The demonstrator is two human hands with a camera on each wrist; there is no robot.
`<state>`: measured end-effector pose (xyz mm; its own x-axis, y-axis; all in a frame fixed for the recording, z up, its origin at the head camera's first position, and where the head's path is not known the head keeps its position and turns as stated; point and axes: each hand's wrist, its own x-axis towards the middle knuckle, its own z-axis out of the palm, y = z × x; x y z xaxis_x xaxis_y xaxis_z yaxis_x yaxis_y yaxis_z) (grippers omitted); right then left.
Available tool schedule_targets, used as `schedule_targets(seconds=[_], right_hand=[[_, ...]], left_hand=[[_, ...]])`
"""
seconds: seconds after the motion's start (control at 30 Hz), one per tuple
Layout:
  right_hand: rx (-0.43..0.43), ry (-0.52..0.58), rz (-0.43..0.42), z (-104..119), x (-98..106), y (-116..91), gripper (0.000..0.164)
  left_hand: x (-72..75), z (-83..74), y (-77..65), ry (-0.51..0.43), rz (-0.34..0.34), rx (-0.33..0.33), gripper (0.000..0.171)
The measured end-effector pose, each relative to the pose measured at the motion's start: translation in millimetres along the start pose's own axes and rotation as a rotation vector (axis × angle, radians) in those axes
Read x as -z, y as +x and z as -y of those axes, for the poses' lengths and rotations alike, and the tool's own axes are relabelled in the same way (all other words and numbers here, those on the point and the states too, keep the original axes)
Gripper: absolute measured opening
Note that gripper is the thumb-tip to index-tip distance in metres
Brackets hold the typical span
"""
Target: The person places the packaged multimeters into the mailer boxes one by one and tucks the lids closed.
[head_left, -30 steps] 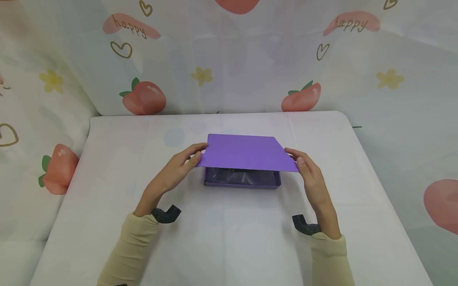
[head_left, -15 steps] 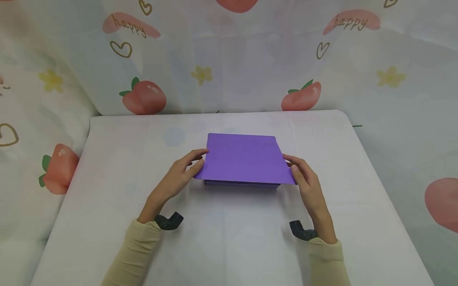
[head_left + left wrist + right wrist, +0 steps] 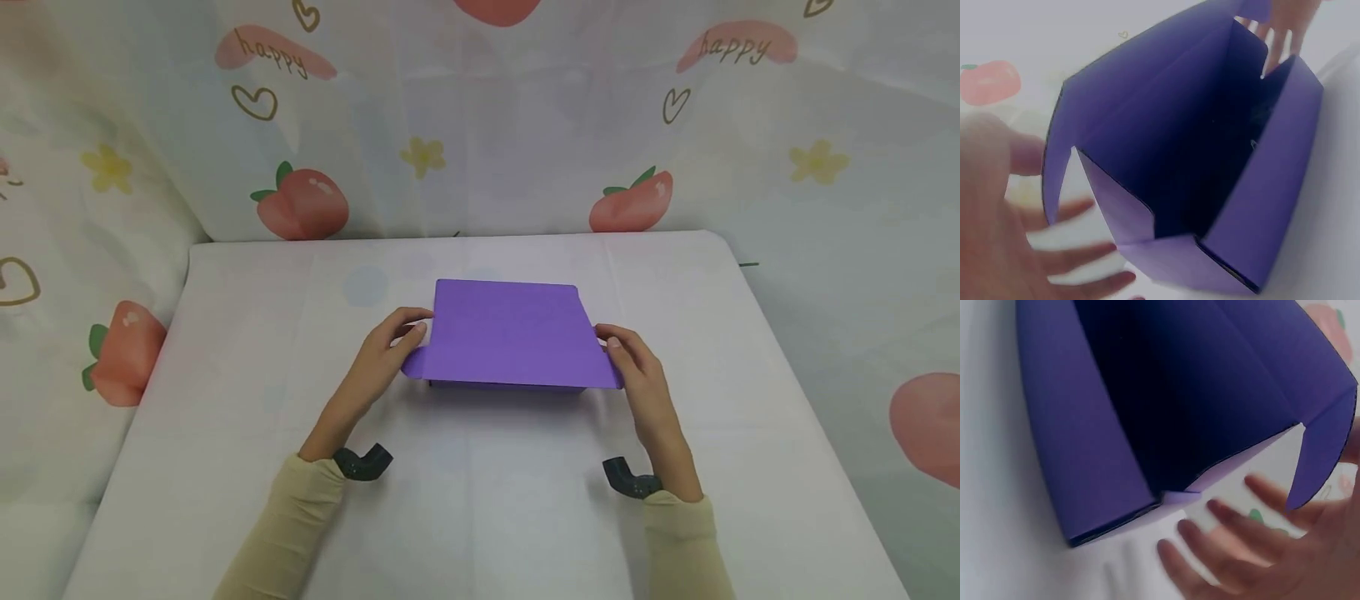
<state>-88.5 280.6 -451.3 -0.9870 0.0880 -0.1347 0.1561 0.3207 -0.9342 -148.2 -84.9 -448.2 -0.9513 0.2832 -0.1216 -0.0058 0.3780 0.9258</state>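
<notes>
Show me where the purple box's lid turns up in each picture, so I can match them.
Head: the lid sits at the center, seen from above.
Left wrist: it slants across the upper left, its underside showing.
Right wrist: it fills the upper right, underside showing.
Shared landmark: the right hand, right of center, top right and lower right respectively.

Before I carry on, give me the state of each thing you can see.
Purple box: standing on the table, not closed; interior too dark to read.
Lid: lowered over the box, front edge gaping.
Left lid flap: bent, untucked.
Right lid flap: bent, untucked.
Left hand: fingers extended at left flap.
Right hand: fingers spread at right flap.
</notes>
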Motion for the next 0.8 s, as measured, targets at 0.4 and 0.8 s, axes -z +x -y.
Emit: schedule_targets(seconds=[0.4,0.8], right_hand=[[-0.238,0.068,0.217,14,9,12,0.076],[-0.222,0.055,0.168,3,2,11,0.064]], left_hand=[[3.6,-5.3,20.8,-0.049,0.211,0.32,0.071],[-1.0,9.4,16.4,-0.078,0.183,0.284,0.068]])
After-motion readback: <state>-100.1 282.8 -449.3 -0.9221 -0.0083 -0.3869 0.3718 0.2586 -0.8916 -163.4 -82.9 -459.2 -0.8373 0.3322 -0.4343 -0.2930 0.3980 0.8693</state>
